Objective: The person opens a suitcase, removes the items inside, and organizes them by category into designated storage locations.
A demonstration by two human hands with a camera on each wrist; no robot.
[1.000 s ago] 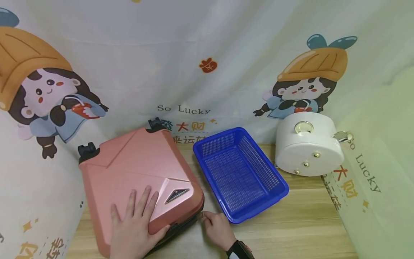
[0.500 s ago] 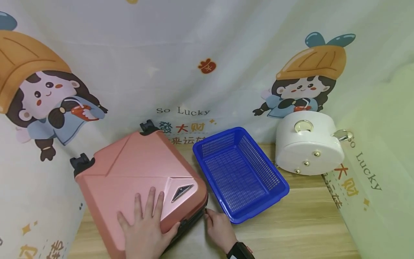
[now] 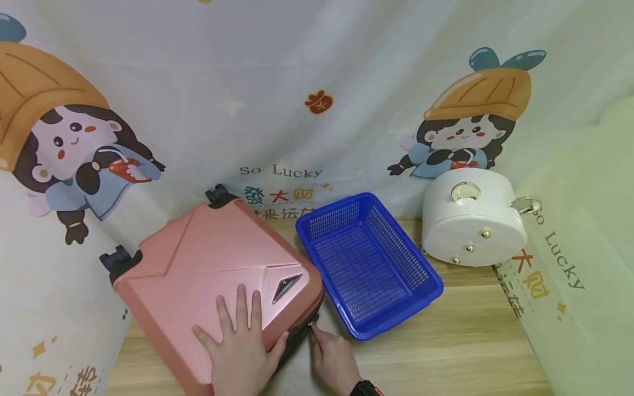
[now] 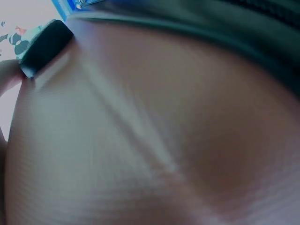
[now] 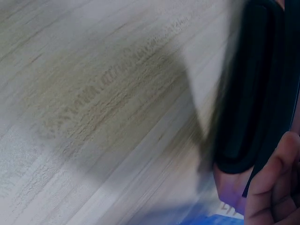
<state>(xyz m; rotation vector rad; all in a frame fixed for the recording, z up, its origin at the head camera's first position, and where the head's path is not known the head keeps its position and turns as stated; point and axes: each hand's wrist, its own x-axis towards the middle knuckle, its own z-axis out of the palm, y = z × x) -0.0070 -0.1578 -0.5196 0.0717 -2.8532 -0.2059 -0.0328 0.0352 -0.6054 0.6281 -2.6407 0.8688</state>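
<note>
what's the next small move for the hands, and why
Probably slide the right hand along the near side of the pink suitcase: it seems to pinch a small zip pull there, and the left hand, spread on top, can steady it.

on the table (image 3: pixel 446 341), the basket (image 3: pixel 361 269) is placed between suitcase (image 3: pixel 213 264) at left and bag (image 3: pixel 470 220) at right; cloth (image 3: pixel 267 88) is hung behind; the left hand (image 3: pixel 241 349) is laid on the suitcase.
</note>
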